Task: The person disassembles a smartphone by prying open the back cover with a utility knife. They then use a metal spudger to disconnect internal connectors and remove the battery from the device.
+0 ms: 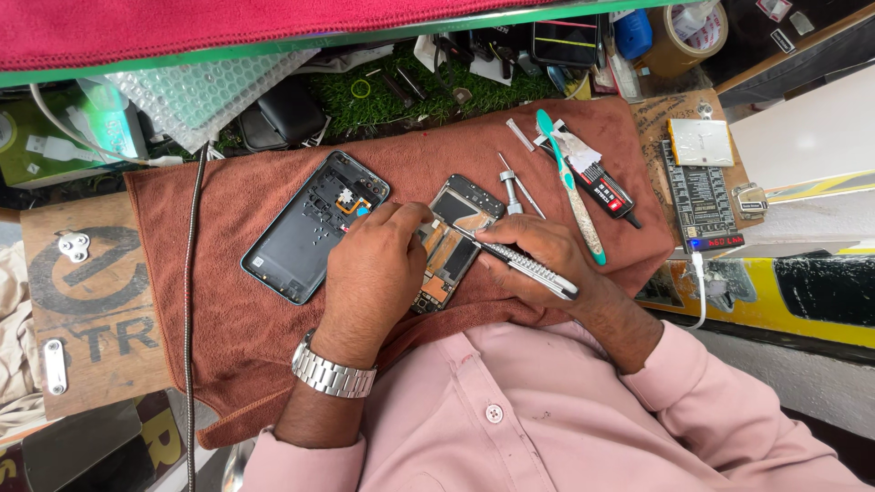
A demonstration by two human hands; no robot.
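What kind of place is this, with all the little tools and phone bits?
Probably a phone repair bench. The left hand steadies an opened phone while the right hand holds a metal tool. A removed back cover and small screwdrivers lie on the brown towel.

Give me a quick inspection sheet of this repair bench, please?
Surface: rust-brown towel spread over a wooden board.
Job's things: opened phone frame with exposed boards; dark phone back cover lying beside it.
Clutter: teal-headed toothbrush, small metal screwdriver, tape roll, bubble wrap.
Grips: left hand presses on the frame; right hand holds a ridged metal tool against it.
Cables: grey cable crossing the towel's left edge; white cable at right.
Surroundings: red cloth above.
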